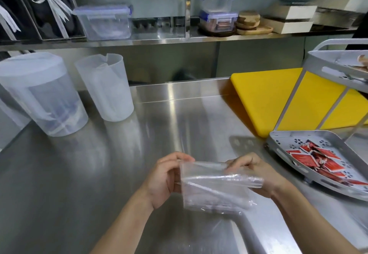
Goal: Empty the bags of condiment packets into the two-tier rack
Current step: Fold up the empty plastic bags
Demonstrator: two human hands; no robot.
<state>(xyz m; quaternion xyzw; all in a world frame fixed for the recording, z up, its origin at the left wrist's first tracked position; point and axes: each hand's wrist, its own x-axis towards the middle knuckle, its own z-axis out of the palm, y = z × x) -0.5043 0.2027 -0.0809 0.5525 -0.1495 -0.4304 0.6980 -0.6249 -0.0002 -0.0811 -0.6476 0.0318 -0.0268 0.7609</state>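
Hands at work over a stainless-steel counter (119,154) in a commercial kitchen: at the lower centre of the frame, a person holds a flattened clear plastic bag (215,190) just above the worktop. The left hand (165,176) pinches the bag's upper left corner with curled fingers, while the right hand (256,174) grips its upper right edge, fingers folded over the plastic.

At the right edge stands the two-tier rack (289,102), grey and partly cut off by the frame. Its lower tier (298,133) rests on the counter and holds a loose heap of red condiment packets (310,158). The upper tier (322,62) sits above it on slanted posts; something brownish shows at its far edge, too cropped to identify.

A yellow cutting board (264,98) lies behind the rack at centre right. Two translucent plastic pitchers occupy the left side, a lidded one (39,94) at the far left and an open one (107,86) beside it.

Along the top, a steel shelf (159,37) carries black boxes tied with pale ribbon (45,5) at upper left, a large clip-lid container (105,22), two smaller clip-lid containers stacked (218,11), a pile of round wooden pieces (249,19) and white boxes (290,18) at upper right.
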